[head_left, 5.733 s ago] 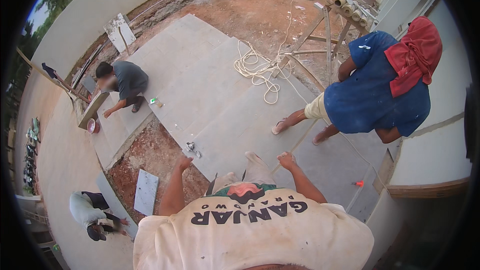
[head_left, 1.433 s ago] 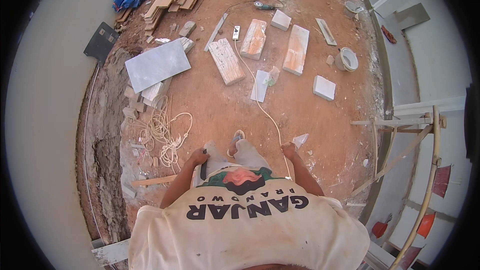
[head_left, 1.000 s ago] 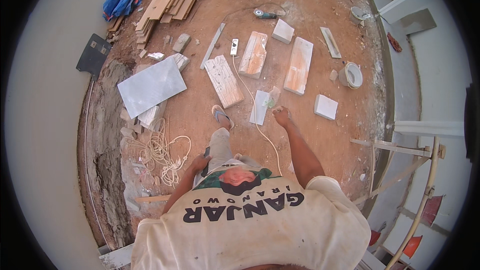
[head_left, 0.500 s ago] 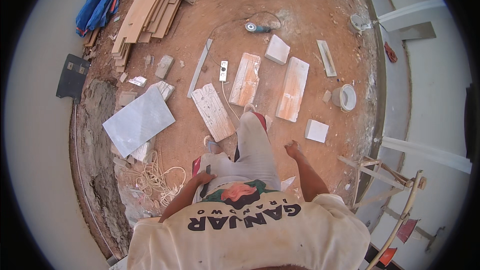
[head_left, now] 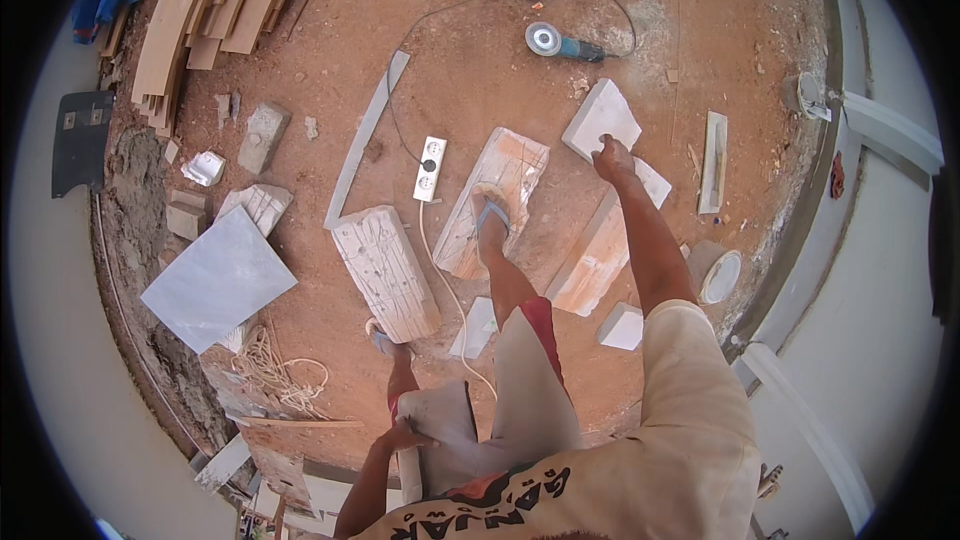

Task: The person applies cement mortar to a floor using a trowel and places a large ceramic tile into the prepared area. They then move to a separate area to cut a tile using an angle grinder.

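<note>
Looking down from head height over red dirt, a grey square tile (head_left: 218, 278) lies at far left. The left hand (head_left: 403, 435) grips a pale tile piece (head_left: 440, 430) held against the thigh, fingers clenched on its edge. A white power strip (head_left: 430, 168) lies ahead. The right hand (head_left: 612, 157) swings forward above stone slabs (head_left: 605, 118), fingers loosely curled, holding nothing. An angle grinder (head_left: 560, 42) lies beyond.
</note>
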A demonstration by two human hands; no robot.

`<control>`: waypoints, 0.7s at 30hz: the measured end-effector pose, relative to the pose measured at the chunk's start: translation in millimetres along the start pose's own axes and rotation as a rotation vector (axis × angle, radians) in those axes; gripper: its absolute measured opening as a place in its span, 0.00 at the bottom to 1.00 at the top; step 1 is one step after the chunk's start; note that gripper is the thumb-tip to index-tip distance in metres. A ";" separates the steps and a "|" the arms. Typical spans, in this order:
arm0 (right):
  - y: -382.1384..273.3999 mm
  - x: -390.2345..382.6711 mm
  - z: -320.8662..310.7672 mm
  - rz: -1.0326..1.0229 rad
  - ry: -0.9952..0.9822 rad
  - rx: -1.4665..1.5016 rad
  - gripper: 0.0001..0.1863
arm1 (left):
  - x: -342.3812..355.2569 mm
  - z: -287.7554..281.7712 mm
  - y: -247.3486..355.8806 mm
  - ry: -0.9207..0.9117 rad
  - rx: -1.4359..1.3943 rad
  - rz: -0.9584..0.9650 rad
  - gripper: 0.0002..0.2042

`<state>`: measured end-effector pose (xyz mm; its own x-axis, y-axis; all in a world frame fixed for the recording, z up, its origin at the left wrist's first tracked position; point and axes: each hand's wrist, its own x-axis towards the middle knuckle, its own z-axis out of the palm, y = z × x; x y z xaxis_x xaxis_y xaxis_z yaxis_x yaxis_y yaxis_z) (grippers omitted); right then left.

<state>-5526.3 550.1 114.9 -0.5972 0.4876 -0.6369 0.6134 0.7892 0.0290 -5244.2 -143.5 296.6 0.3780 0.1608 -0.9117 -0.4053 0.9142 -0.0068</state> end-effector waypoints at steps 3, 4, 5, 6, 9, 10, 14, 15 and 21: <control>-20.0 143.0 -8.8 0.033 0.102 -0.051 0.29 | 55.9 -86.7 70.7 0.203 -0.177 -0.051 0.37; -30.9 180.4 -10.4 0.005 0.137 -0.027 0.28 | 84.6 -106.7 76.9 0.544 -0.216 0.058 0.30; -26.8 223.1 -13.6 -0.004 0.195 -0.024 0.29 | 115.1 -148.0 105.6 0.694 -0.266 0.122 0.30; -34.1 253.0 -8.7 -0.038 0.192 -0.051 0.32 | 140.3 -193.9 143.8 0.764 -0.374 0.154 0.30; -47.7 315.3 1.4 -0.076 0.134 -0.194 0.39 | 196.9 -303.4 262.2 0.879 -0.573 0.356 0.30; -36.0 333.7 5.7 -0.059 0.140 -0.208 0.42 | 214.0 -331.2 311.5 0.932 -0.518 0.351 0.32; -46.5 371.7 30.6 -0.121 0.146 -0.286 0.47 | 282.8 -401.4 388.8 1.194 -0.550 0.522 0.27; -41.5 373.8 34.9 -0.126 0.149 -0.326 0.47 | 286.5 -414.8 406.1 1.100 -0.581 0.492 0.20; -34.4 382.7 36.8 -0.187 0.120 -0.469 0.48 | 254.0 -407.2 438.6 0.972 -0.606 0.486 0.09</control>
<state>-5756.9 695.9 -158.2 -0.7464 0.3401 -0.5720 0.2092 0.9359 0.2834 -5664.8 146.7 -105.2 -0.5865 -0.1435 -0.7971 -0.7469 0.4765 0.4638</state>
